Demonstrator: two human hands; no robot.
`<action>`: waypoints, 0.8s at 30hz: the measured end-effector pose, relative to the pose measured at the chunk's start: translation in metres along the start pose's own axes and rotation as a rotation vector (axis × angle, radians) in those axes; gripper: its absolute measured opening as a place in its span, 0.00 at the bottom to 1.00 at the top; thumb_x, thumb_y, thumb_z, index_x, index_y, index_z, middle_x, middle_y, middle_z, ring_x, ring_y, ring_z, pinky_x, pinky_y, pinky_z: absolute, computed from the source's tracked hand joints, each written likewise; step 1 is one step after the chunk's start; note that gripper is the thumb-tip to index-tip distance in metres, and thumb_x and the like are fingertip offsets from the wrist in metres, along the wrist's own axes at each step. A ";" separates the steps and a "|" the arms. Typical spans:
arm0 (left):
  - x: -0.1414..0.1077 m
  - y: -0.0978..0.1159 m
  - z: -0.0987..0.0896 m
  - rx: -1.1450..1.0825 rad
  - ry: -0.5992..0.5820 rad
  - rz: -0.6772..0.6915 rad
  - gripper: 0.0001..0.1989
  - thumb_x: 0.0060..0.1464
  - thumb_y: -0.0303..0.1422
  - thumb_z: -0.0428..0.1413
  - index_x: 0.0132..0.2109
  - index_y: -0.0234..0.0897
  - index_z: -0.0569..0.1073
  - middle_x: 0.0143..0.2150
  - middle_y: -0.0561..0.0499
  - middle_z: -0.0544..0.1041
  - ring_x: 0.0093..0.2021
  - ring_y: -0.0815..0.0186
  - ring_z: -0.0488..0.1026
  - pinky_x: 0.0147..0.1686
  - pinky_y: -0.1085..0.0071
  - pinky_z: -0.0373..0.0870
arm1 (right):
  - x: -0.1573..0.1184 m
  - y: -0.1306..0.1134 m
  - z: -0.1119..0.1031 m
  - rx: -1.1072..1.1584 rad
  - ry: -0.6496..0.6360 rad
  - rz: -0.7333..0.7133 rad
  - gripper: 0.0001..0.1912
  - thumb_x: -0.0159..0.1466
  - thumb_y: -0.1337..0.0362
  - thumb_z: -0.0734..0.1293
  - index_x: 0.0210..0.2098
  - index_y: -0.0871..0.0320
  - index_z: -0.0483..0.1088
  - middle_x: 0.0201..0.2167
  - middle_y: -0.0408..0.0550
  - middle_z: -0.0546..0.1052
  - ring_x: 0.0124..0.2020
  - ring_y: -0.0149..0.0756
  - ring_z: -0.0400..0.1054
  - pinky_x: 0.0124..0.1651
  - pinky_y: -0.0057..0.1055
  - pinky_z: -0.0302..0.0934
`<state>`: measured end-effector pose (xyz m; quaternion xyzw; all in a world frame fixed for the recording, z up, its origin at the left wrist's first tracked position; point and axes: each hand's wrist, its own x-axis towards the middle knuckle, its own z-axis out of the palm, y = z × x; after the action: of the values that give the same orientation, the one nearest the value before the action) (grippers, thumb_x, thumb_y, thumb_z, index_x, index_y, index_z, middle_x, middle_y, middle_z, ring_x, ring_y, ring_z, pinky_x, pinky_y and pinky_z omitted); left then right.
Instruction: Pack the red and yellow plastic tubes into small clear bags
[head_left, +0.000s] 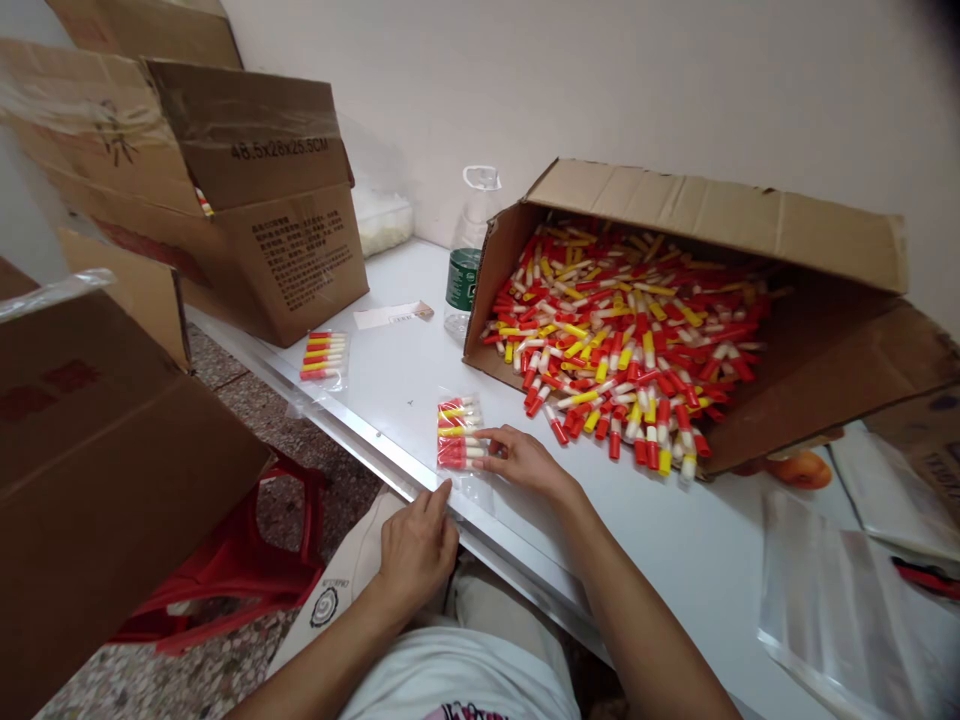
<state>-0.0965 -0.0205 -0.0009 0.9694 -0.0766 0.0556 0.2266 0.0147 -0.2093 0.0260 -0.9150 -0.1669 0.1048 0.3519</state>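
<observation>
A clear plastic bag (459, 403) lies near the table's front edge with a row of red-and-white and yellow-and-white tubes inside. My right hand (525, 462) has its thumb and fingers bent against the white ends of these tubes, at the bag's right side. At the bag's near end is my left hand (418, 545), resting on the table edge with curled fingers and the index finger pointing up to the plastic. What its thumb does is hidden. A second filled bag (325, 356) lies farther left on the table.
A cardboard box (810, 400) lies on its side, loose tubes (615, 340) spilling from it. Behind stands a plastic bottle (463, 280). Clear empty bags (832, 600) lie at right. Large cartons (255, 220) stand at left, above a red stool (247, 560).
</observation>
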 end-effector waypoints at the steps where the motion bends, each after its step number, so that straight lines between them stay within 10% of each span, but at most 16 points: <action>1: 0.000 -0.001 0.000 -0.013 -0.004 -0.004 0.21 0.56 0.30 0.46 0.56 0.39 0.67 0.39 0.48 0.77 0.32 0.63 0.74 0.29 0.70 0.63 | 0.000 0.000 0.000 -0.008 -0.002 -0.003 0.24 0.56 0.52 0.68 0.50 0.51 0.71 0.34 0.45 0.71 0.34 0.34 0.65 0.39 0.31 0.58; 7: 0.004 -0.004 -0.006 -0.279 0.105 -0.063 0.18 0.59 0.35 0.45 0.51 0.37 0.73 0.37 0.47 0.78 0.29 0.65 0.73 0.31 0.70 0.66 | -0.029 -0.009 0.010 0.002 0.202 0.120 0.25 0.59 0.48 0.63 0.51 0.55 0.66 0.34 0.46 0.74 0.31 0.35 0.67 0.37 0.32 0.59; 11: 0.003 0.006 -0.018 -0.625 0.143 -0.159 0.17 0.59 0.39 0.46 0.48 0.36 0.74 0.32 0.49 0.78 0.28 0.66 0.73 0.29 0.72 0.66 | -0.060 -0.022 0.028 0.337 0.191 0.402 0.28 0.60 0.40 0.56 0.34 0.58 0.70 0.23 0.46 0.74 0.19 0.31 0.65 0.26 0.29 0.56; 15: -0.004 0.015 -0.025 -0.894 0.065 -0.170 0.16 0.56 0.42 0.50 0.46 0.37 0.73 0.32 0.49 0.77 0.29 0.66 0.73 0.30 0.72 0.67 | -0.069 -0.036 0.047 0.743 0.062 0.443 0.30 0.55 0.36 0.60 0.25 0.59 0.68 0.13 0.39 0.66 0.12 0.25 0.53 0.18 0.25 0.44; 21: 0.010 0.006 -0.016 -1.421 -0.161 -0.717 0.25 0.44 0.53 0.56 0.34 0.32 0.68 0.23 0.52 0.71 0.17 0.73 0.64 0.16 0.77 0.59 | -0.068 -0.044 0.058 0.865 0.029 0.366 0.26 0.52 0.40 0.65 0.23 0.59 0.65 0.15 0.37 0.65 0.14 0.23 0.50 0.18 0.25 0.41; 24: 0.020 0.003 -0.014 -1.542 -0.228 -0.621 0.25 0.39 0.51 0.61 0.22 0.32 0.65 0.14 0.56 0.64 0.14 0.77 0.56 0.14 0.79 0.52 | -0.069 -0.049 0.058 0.847 0.024 0.412 0.28 0.53 0.37 0.62 0.21 0.58 0.64 0.13 0.37 0.61 0.13 0.24 0.48 0.18 0.26 0.40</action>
<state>-0.0786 -0.0197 0.0154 0.5195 0.1548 -0.1756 0.8218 -0.0784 -0.1661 0.0219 -0.7062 0.0798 0.2207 0.6680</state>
